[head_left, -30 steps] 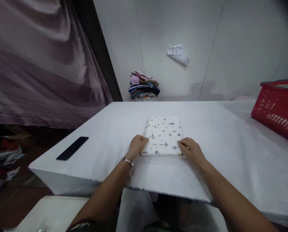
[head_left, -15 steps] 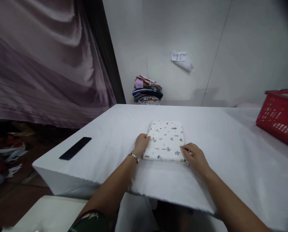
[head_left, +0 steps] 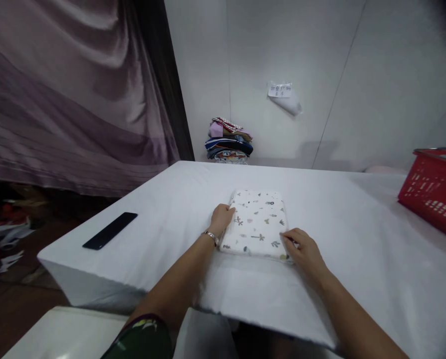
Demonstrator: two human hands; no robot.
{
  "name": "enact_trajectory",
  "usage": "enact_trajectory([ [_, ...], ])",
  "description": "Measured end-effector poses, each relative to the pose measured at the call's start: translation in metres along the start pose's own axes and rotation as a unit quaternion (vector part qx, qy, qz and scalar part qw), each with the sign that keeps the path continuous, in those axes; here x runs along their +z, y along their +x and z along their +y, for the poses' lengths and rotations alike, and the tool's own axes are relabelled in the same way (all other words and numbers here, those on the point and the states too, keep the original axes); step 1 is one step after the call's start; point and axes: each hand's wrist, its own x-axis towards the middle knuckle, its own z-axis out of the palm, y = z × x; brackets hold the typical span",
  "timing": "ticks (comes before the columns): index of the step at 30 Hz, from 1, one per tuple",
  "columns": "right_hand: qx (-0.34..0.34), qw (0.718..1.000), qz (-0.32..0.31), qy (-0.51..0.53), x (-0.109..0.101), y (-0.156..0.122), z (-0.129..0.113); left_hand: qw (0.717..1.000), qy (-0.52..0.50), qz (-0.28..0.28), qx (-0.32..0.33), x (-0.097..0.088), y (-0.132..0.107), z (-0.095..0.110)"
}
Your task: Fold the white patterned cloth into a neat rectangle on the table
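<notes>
A folded white cloth [head_left: 256, 224] with small plant prints lies flat near the front of the white-covered table [head_left: 331, 219]. My left hand [head_left: 222, 219], with a metal band at its wrist, grips the cloth's left edge; its fingertips are hidden under or behind that edge. At the right edge, my right hand [head_left: 301, 245] is closed in a pinch, thumb and forefinger together on the cloth's side.
On the table's left lies a flat black slab [head_left: 111, 231], and a red plastic basket [head_left: 432, 192] stands at the right. Folded clothes [head_left: 228, 142] are stacked by the back wall. A purple curtain [head_left: 77, 99] hangs at the left; a white surface [head_left: 66, 331] is below the front left.
The view has shifted slightly. Both hands keep their places on the two sides of the folded cloth, which shows no clear change.
</notes>
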Motion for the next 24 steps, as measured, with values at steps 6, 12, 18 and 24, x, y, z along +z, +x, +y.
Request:
enact_trajectory([
  [6,0.013,1.0,0.004,0.024,0.001,-0.001,0.0,1.0,-0.005,-0.008,-0.014,0.003,0.002,-0.008],
  [12,0.003,0.999,0.009,0.035,0.003,0.001,0.004,0.999,-0.012,-0.026,-0.024,-0.001,0.019,0.0],
  [18,0.025,0.998,0.011,0.055,0.0,0.003,0.002,1.0,-0.003,-0.013,-0.021,0.007,0.044,0.007],
  [24,0.008,0.998,0.009,0.061,0.0,0.005,0.007,1.0,0.003,-0.008,-0.026,0.012,0.045,0.003],
])
